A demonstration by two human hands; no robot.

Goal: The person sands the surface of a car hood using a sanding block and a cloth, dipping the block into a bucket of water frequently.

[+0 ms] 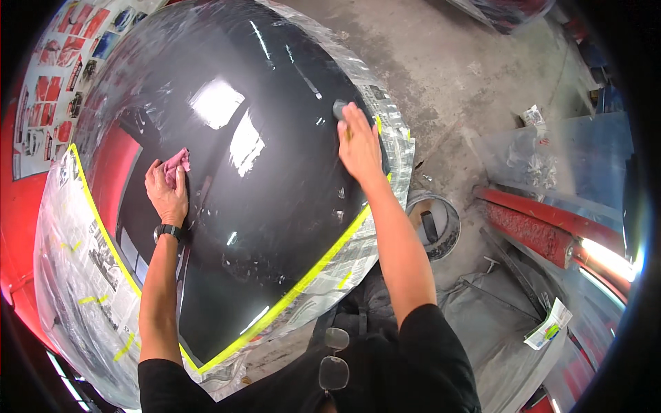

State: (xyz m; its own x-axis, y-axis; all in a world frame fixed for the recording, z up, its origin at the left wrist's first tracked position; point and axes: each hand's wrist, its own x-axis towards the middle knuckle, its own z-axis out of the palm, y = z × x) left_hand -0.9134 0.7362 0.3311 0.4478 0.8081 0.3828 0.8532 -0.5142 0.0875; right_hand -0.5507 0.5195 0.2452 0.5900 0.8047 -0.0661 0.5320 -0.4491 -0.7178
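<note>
My left hand (167, 193) rests on a glossy black car panel (261, 206), holding a crumpled pink cloth (176, 160) in its fingers. A black watch (166, 231) is on that wrist. Higher up on the right side of the panel, my right hand (361, 151) holds a small grey pad (339, 109) against the surface, its fingers mostly over it. Yellow tape (296, 292) borders the panel, with newspaper (96, 255) and clear plastic sheeting beyond it. Scuffed patches and bright reflections show on the black surface.
A bucket (452, 230) stands on the concrete floor (454, 82) at my right, near red cylindrical equipment (523, 220), a lit tube (606, 258) and translucent plastic sheets (564, 151). A grey cover (489, 337) lies at lower right. A red surface with a printed sheet (51, 89) is at far left.
</note>
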